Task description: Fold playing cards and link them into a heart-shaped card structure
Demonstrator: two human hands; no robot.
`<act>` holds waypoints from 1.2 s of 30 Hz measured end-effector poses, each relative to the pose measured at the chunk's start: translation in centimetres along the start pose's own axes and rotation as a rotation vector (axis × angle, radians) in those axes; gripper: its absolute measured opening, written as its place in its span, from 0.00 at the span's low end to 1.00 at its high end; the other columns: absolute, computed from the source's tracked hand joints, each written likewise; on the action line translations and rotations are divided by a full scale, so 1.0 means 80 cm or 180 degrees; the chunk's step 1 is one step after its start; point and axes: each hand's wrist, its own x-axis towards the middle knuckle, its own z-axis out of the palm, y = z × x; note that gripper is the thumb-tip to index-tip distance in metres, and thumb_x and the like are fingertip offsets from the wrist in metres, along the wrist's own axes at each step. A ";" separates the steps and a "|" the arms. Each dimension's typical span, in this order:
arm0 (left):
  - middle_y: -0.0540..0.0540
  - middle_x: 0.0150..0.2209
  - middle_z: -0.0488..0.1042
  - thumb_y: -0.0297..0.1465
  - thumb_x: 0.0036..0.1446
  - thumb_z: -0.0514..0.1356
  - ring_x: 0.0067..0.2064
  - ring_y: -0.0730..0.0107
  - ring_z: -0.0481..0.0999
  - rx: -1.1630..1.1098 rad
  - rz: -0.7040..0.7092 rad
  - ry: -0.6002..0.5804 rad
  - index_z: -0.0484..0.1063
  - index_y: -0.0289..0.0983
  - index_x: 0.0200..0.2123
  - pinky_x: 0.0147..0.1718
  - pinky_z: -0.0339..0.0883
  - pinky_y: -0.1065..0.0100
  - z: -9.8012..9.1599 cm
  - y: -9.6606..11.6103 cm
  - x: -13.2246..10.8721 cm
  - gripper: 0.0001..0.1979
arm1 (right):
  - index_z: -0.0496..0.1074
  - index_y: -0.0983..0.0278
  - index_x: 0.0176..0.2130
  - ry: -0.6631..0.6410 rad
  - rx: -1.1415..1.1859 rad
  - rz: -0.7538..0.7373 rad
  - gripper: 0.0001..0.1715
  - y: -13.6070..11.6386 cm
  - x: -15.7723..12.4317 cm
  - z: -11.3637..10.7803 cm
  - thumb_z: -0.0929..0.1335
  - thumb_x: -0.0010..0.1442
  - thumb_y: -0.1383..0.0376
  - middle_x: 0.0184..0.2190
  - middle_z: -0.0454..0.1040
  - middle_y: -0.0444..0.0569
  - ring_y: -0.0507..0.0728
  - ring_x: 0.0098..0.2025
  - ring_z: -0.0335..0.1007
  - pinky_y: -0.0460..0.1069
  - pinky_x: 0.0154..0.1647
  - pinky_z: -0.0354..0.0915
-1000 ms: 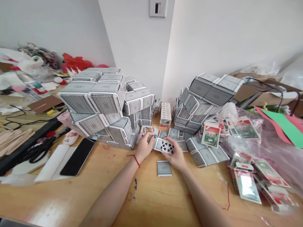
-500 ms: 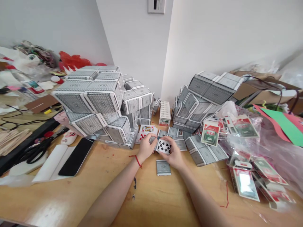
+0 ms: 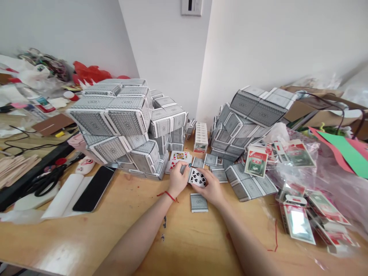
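Note:
Between my two hands is a playing card [image 3: 198, 178] with black spade pips facing up, bent or folded along its left side. My left hand [image 3: 178, 179] pinches its left edge, where a grey patterned part shows. Fingers of my right hand [image 3: 210, 188] curl round its right end and near edge. Just below lies a grey-backed card piece [image 3: 199, 202] on the table. Behind my left hand sit face-up cards [image 3: 176, 158], a red-suited court card among them. Several folded grey card pieces [image 3: 211, 159] lie beyond my right hand.
Tall stacks of folded-card blocks stand at left [image 3: 126, 120] and right [image 3: 255, 109]. A white patterned box [image 3: 200, 138] is between them. Left are a phone [image 3: 94, 189] and black scissors [image 3: 47, 183]; right, card boxes [image 3: 299, 222] and plastic wrap [image 3: 330, 184].
My hands stay on the same card; my right fingers have shifted slightly left over its top edge. The whole view has moved a little.

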 end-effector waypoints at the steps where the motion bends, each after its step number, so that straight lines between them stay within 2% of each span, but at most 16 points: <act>1: 0.47 0.32 0.72 0.32 0.53 0.53 0.37 0.68 0.71 -0.0039 -0.0034 -0.0034 0.65 0.37 0.31 0.38 0.63 0.67 0.001 0.000 0.000 0.05 | 0.65 0.61 0.46 -0.0011 0.0017 0.0022 0.27 0.001 0.000 0.000 0.69 0.45 0.61 0.39 0.71 0.52 0.59 0.41 0.68 0.53 0.42 0.65; 4: 0.47 0.32 0.71 0.31 0.53 0.52 0.37 0.69 0.70 -0.0204 -0.0037 -0.0235 0.65 0.37 0.31 0.38 0.64 0.67 0.002 0.000 0.001 0.05 | 0.65 0.61 0.45 -0.0086 0.0062 0.0094 0.27 0.003 -0.001 -0.001 0.69 0.44 0.60 0.39 0.72 0.51 0.59 0.39 0.69 0.52 0.39 0.65; 7: 0.49 0.29 0.70 0.33 0.55 0.51 0.31 0.71 0.71 -0.0472 -0.0182 -0.0506 0.66 0.37 0.33 0.30 0.65 0.70 -0.001 0.000 0.000 0.07 | 0.65 0.62 0.45 -0.0155 0.0068 0.0142 0.27 0.005 -0.002 -0.002 0.70 0.44 0.60 0.39 0.71 0.51 0.59 0.39 0.68 0.53 0.39 0.64; 9: 0.50 0.26 0.69 0.35 0.57 0.47 0.22 0.75 0.67 -0.0792 -0.0431 -0.0713 0.66 0.38 0.39 0.21 0.63 0.73 -0.004 0.002 -0.001 0.12 | 0.64 0.62 0.45 -0.0128 0.0075 0.0154 0.27 0.006 -0.002 -0.002 0.70 0.44 0.61 0.39 0.71 0.51 0.59 0.40 0.68 0.53 0.40 0.64; 11: 0.50 0.25 0.69 0.37 0.58 0.44 0.15 0.79 0.62 -0.1205 -0.0662 -0.0764 0.62 0.39 0.47 0.14 0.59 0.74 -0.007 0.005 -0.001 0.16 | 0.63 0.62 0.46 -0.0055 0.0122 0.0121 0.27 0.005 -0.001 -0.002 0.69 0.45 0.61 0.39 0.70 0.51 0.59 0.40 0.67 0.53 0.41 0.63; 14: 0.50 0.24 0.70 0.39 0.59 0.41 0.13 0.78 0.62 -0.1763 -0.0862 -0.0653 0.56 0.39 0.52 0.11 0.59 0.73 -0.008 0.007 0.001 0.21 | 0.63 0.61 0.46 0.0106 0.0224 0.0037 0.26 0.005 0.001 -0.002 0.69 0.46 0.63 0.41 0.68 0.51 0.59 0.43 0.65 0.54 0.44 0.62; 16: 0.50 0.22 0.69 0.41 0.58 0.39 0.14 0.75 0.65 -0.1968 -0.0997 -0.0729 0.60 0.37 0.50 0.12 0.61 0.71 -0.005 0.005 0.003 0.22 | 0.63 0.61 0.46 0.0201 0.0247 0.0010 0.26 0.006 0.002 -0.003 0.69 0.46 0.63 0.41 0.67 0.51 0.60 0.44 0.64 0.55 0.46 0.61; 18: 0.49 0.19 0.69 0.43 0.58 0.38 0.15 0.73 0.67 -0.2041 -0.1146 -0.0895 0.65 0.36 0.43 0.13 0.63 0.70 -0.001 0.001 0.002 0.24 | 0.64 0.60 0.46 0.0290 0.0239 0.0012 0.26 0.007 0.003 -0.005 0.69 0.46 0.64 0.42 0.66 0.51 0.60 0.45 0.62 0.55 0.46 0.60; 21: 0.50 0.17 0.67 0.44 0.56 0.42 0.16 0.72 0.69 -0.2094 -0.1232 -0.1052 0.65 0.35 0.33 0.12 0.62 0.71 0.004 -0.005 -0.001 0.21 | 0.64 0.60 0.46 0.0418 0.0238 0.0037 0.26 0.010 0.003 -0.006 0.69 0.46 0.65 0.41 0.65 0.52 0.60 0.45 0.62 0.55 0.47 0.60; 25: 0.54 0.18 0.67 0.40 0.50 0.55 0.15 0.74 0.68 -0.1983 -0.1113 -0.1297 0.62 0.36 0.34 0.12 0.62 0.72 0.003 -0.001 -0.002 0.14 | 0.63 0.60 0.46 0.0454 0.0261 0.0078 0.26 0.010 0.002 -0.007 0.69 0.46 0.64 0.41 0.65 0.52 0.60 0.45 0.61 0.56 0.46 0.60; 27: 0.54 0.18 0.67 0.37 0.48 0.57 0.15 0.75 0.67 -0.1860 -0.1041 -0.1364 0.62 0.36 0.32 0.13 0.63 0.72 0.000 0.004 -0.001 0.12 | 0.64 0.60 0.46 0.0448 0.0275 0.0089 0.26 0.010 0.002 -0.006 0.69 0.46 0.64 0.41 0.65 0.52 0.60 0.45 0.61 0.57 0.46 0.60; 29: 0.55 0.17 0.66 0.35 0.47 0.58 0.15 0.75 0.67 -0.1722 -0.0961 -0.1345 0.62 0.36 0.30 0.14 0.63 0.71 -0.002 0.008 0.000 0.10 | 0.63 0.60 0.46 0.0469 0.0286 0.0114 0.26 0.012 0.002 -0.004 0.69 0.46 0.64 0.41 0.64 0.52 0.60 0.45 0.61 0.56 0.46 0.60; 31: 0.55 0.16 0.65 0.34 0.48 0.57 0.15 0.76 0.66 -0.1566 -0.0876 -0.1195 0.62 0.36 0.29 0.15 0.63 0.71 -0.004 0.010 0.001 0.08 | 0.62 0.61 0.48 0.0558 0.0329 0.0252 0.29 0.016 0.001 -0.002 0.70 0.45 0.63 0.42 0.63 0.52 0.58 0.41 0.63 0.54 0.41 0.63; 34: 0.56 0.17 0.64 0.34 0.49 0.56 0.15 0.77 0.64 -0.1382 -0.0817 -0.0694 0.63 0.36 0.29 0.15 0.62 0.73 -0.006 0.008 0.003 0.07 | 0.58 0.62 0.49 0.0640 0.0536 0.0598 0.31 0.026 0.001 -0.001 0.70 0.46 0.61 0.36 0.65 0.49 0.52 0.26 0.62 0.48 0.25 0.63; 36: 0.55 0.17 0.65 0.36 0.50 0.55 0.15 0.77 0.64 -0.1221 -0.0850 -0.0237 0.63 0.36 0.32 0.15 0.61 0.73 -0.008 0.004 0.006 0.08 | 0.61 0.62 0.44 0.0560 0.0630 0.0728 0.23 0.032 0.001 -0.002 0.68 0.49 0.60 0.29 0.66 0.45 0.50 0.21 0.58 0.46 0.20 0.60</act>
